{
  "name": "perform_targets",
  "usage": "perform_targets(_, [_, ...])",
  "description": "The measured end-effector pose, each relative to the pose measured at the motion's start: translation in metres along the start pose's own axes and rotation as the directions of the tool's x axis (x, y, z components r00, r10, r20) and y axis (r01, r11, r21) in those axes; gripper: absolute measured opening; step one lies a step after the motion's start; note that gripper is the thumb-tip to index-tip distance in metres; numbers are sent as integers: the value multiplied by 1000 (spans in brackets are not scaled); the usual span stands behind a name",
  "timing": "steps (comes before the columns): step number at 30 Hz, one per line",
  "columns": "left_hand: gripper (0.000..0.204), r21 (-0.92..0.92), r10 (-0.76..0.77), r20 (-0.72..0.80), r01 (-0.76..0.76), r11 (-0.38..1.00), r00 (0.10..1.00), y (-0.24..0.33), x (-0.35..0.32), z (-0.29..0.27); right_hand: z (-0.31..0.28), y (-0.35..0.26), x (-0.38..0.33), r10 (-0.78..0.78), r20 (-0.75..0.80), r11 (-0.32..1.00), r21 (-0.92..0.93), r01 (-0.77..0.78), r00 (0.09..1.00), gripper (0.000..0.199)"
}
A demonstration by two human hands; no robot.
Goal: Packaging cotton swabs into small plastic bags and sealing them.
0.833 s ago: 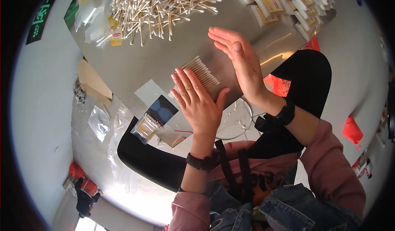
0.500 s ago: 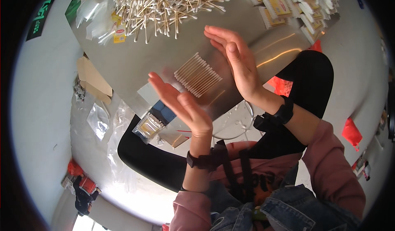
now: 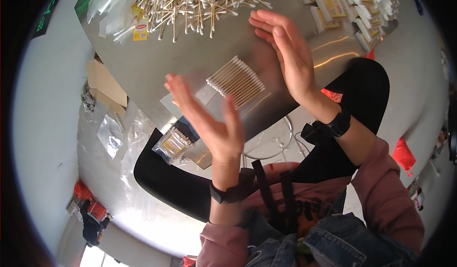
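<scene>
Swung left hand (image 3: 209, 129) leftward from over flat row of cotton swabs (image 3: 236, 80); turned palm inward; uncovered much of row's left side.

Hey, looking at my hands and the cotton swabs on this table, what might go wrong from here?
The swab row lies unwrapped between the open left hand and right hand, so a bump from either might scatter it. The filled packet sits at the edge of the table, near the left hand, and could get knocked off.
</scene>
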State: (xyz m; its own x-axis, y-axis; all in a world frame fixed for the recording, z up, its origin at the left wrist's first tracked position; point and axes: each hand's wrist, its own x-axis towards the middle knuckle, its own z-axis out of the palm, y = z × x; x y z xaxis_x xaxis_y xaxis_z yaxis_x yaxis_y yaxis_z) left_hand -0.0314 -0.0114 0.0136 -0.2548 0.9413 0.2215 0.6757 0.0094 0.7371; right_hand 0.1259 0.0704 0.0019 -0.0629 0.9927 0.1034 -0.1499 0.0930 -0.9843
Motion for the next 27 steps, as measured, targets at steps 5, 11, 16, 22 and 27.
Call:
perform_targets(5, [102,501,57,364,-247,829,930,13,-13,25,-20,9,-2,-32,38,997,-74,35,999,15])
perform_targets(11, [110,544,69,362,-271,794,929,6,-17,33,-36,-7,-13,4,294,905,-407,122,956,21])
perform_targets(16, [110,519,96,342,-273,810,935,4,-17,35,-40,2,-15,-144,490,779,-479,403,860,18])
perform_targets(22, [109,506,106,342,-278,816,934,3,-17,35,-40,1,-16,-136,513,744,-512,429,848,17])
perform_targets(27, [108,488,96,343,-265,832,934,3,-17,34,-40,5,-16,-161,495,776,-471,420,854,19])
